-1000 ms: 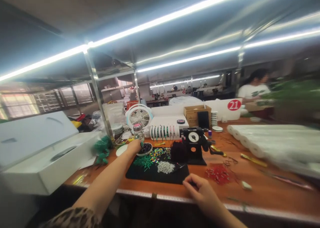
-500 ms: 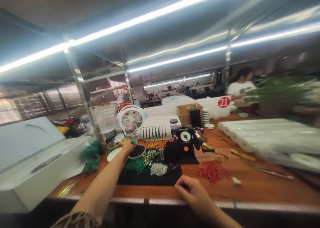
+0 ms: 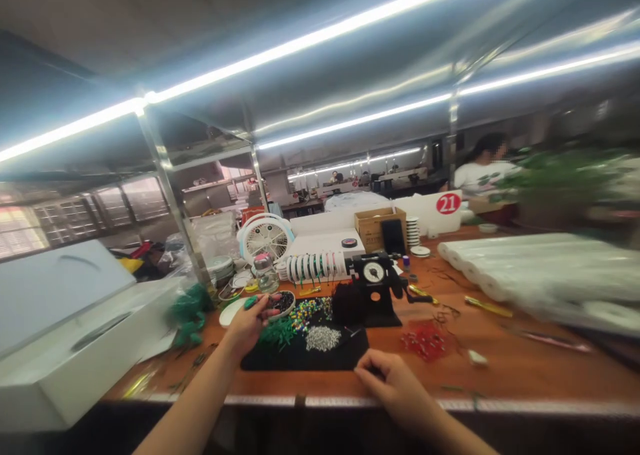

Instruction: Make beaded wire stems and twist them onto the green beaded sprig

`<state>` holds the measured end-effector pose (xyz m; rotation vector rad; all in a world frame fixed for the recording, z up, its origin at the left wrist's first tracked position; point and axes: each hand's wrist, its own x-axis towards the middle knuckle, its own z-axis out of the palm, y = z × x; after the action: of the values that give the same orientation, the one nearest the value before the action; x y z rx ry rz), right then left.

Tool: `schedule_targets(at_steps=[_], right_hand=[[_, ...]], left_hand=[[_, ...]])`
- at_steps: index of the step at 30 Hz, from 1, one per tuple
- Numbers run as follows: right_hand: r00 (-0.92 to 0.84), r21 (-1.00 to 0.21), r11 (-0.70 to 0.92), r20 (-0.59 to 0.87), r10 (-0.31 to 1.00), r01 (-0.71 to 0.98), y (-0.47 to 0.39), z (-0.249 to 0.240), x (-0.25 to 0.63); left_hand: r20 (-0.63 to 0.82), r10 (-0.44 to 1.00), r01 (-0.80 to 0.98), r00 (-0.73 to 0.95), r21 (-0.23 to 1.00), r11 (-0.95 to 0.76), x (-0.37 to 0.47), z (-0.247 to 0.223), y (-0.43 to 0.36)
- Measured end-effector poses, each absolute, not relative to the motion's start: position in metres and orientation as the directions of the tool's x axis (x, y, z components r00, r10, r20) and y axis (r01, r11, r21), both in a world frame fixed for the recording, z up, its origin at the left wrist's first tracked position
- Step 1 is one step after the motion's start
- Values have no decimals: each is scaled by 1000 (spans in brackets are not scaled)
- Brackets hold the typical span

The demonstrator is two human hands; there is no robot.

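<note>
My left hand (image 3: 249,323) is at the near left edge of a round white dish (image 3: 291,308) of small black pieces (image 3: 283,302). Its fingers look loosely spread, with no held thing visible; a green wrap (image 3: 251,302) shows on one digit. Behind it stands a glass jar (image 3: 267,276) with a pinkish lid. My right hand (image 3: 384,378) rests at the front right corner of a black mat (image 3: 300,360), thumb and fingers pinched together; what they hold, if anything, is hidden. Silver pieces (image 3: 323,338), multicoloured beads (image 3: 305,315) and green pieces (image 3: 277,333) lie on the mat.
Behind the mat stands a black hand-cranked device (image 3: 374,282) with a dial and a row of white spools (image 3: 315,266). Red pieces (image 3: 425,340) lie to the right, before plastic-wrapped rolls (image 3: 525,265). A fan (image 3: 267,238) and an open white box (image 3: 65,355) are leftward.
My left hand has drawn back from beside the jar toward me, uncovering the jar. My right hand keeps its pinch at the mat's corner. The view has shifted slightly.
</note>
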<state>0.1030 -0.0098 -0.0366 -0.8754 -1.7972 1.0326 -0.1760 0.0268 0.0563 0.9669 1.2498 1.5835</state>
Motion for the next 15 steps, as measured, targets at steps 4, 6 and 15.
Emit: schedule_targets(at_steps=[4,6,15], right_hand=[[-317,-945,326,317,894,-28,-7,-33,108],[-280,-951,292,308,909,-96,-5,-32,111],[-250,-944,159,235,939,-290,7,-39,116]], left_hand=[[20,970,-302,-240,949,-94,-116,43,-16],[-10,987,-369,-163,928,-52,-82,31,-33],[-222,975,-659,-3,734,165,-21,-17,-31]])
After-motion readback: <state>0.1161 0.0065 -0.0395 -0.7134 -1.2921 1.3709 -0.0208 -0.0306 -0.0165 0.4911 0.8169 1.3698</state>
